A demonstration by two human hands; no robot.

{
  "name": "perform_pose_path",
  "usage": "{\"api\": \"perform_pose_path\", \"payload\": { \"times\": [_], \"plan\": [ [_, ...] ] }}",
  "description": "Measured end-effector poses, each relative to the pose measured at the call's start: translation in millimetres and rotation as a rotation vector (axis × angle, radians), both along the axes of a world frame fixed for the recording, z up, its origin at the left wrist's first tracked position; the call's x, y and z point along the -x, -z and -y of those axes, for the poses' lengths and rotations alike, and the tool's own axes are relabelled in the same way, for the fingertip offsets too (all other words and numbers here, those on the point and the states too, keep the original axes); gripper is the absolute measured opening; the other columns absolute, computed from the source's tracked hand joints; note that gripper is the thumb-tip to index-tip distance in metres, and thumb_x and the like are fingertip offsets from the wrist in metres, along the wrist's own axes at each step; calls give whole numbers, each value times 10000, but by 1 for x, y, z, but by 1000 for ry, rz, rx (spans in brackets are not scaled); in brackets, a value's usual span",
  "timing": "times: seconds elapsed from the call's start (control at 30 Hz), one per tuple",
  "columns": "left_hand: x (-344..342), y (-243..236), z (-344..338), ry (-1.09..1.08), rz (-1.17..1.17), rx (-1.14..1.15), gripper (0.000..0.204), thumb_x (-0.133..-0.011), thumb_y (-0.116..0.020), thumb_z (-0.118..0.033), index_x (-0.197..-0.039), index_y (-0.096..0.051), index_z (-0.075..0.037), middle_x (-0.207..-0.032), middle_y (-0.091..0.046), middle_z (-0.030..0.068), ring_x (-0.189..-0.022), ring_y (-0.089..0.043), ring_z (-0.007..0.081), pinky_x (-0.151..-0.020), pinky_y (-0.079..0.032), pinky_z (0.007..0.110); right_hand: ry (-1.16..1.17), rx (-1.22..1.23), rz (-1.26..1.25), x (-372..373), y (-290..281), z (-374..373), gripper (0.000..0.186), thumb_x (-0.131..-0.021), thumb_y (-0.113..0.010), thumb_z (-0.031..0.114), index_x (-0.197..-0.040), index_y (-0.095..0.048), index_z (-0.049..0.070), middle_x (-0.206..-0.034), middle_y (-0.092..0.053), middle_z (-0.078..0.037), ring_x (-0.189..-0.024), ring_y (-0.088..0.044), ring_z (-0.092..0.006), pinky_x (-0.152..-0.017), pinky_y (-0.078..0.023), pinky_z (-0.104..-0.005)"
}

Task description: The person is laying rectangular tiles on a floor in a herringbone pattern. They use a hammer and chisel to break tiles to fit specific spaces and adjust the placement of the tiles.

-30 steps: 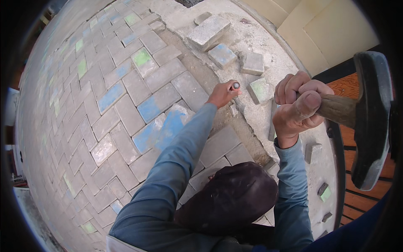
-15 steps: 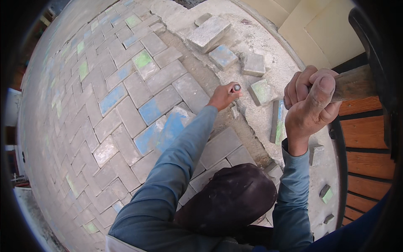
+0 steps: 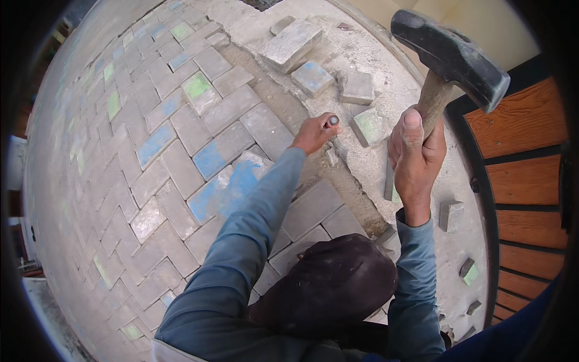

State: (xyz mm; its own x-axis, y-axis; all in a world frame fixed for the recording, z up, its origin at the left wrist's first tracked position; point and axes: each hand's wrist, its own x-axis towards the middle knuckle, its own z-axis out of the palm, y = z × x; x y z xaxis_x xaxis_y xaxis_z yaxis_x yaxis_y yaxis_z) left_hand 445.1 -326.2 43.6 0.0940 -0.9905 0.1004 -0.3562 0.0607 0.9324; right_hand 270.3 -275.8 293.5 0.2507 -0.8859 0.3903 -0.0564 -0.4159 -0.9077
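Observation:
My left hand is closed round an upright metal rod, likely a chisel, held over the cracked edge of a concrete strip beside the sandy gap. My right hand grips the wooden handle of a hammer, its dark head raised high above and to the right of the rod. Grey pavers in a herringbone pattern, some marked blue or green, lie left of the gap. My bent knee in dark trousers is below my hands.
Loose concrete blocks lie along the strip, with smaller pieces toward the lower right. A cream wall and a wooden slatted panel in a black frame border the right side.
My right hand has turned, and the hammer head has swung from the far right to a higher, more central position with its handle upright. My left hand stays nearly in place.

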Motion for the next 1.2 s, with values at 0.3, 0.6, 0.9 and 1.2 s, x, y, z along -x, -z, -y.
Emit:
{"api": "perform_pose_path", "payload": {
  "times": [0.3, 0.6, 0.9, 1.2],
  "plan": [
    [8, 16, 17, 17, 154, -42, 404, -892, -789, -317, -1150, -679, -27, -945, -730, 160, -866, -692, 274, -816, -523, 384, -31, -229, -802, 39, 145, 33, 422, -1028, -622, 353, -1174, -591, -42, -952, -707, -248, -878, -700, -389, -808, -523, -440],
    [-3, 31, 4, -10, -83, -52, 367, -916, -763, -318, -1136, -684, -35, -959, -736, 104, -921, -684, 194, -860, -511, 359, 41, -337, -223, 46, 37, -7, 453, -1063, -573, 444, -1161, -575, 2, -655, -484, 10, -550, -438, -70, -498, -371, -262],
    [10, 10, 24, 44, 154, -81, 386, -913, -761, -377, -1108, -687, -52, -922, -722, 142, -867, -683, 261, -812, -503, 394, -53, 357, 392, 18, 33, 44, 235, -1071, -577, 263, -1013, -511, 45, -672, -488, -31, -522, -455, -100, -439, -359, -265],
    [0, 23, 17, -31, 98, -75, 367, -905, -764, -353, -1097, -695, -48, -956, -739, 157, -912, -713, 314, -831, -519, 388, 77, -653, -226, 40, 93, 31, 357, -1068, -563, 421, -1007, -521, 71, -644, -449, 14, -520, -448, -77, -463, -390, -284]
  ]
}}
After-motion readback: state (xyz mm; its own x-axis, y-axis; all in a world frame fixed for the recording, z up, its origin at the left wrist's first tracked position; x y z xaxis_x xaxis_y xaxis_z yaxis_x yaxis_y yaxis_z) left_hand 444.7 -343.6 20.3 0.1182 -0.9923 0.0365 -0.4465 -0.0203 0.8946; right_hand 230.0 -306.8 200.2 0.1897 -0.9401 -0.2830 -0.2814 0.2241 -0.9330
